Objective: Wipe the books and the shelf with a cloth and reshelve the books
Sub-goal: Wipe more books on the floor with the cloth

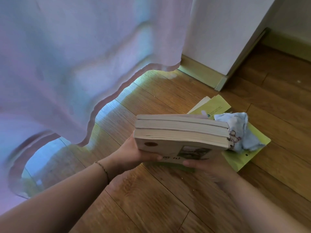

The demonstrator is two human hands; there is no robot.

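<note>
Holding a stack of books (181, 132) above the wooden floor (151, 190), page edges facing the camera. Left hand (133, 153) grips the stack's left near corner, thumb on the cover. Right hand (207, 167) grips the near edge from the right, thumb on the cover, blurred. Crumpled blue cloth (239, 132) sits just beside the stack's right end, on green books (242, 158) lying on the floor. Pale curtain (67, 64) hangs at left.
</note>
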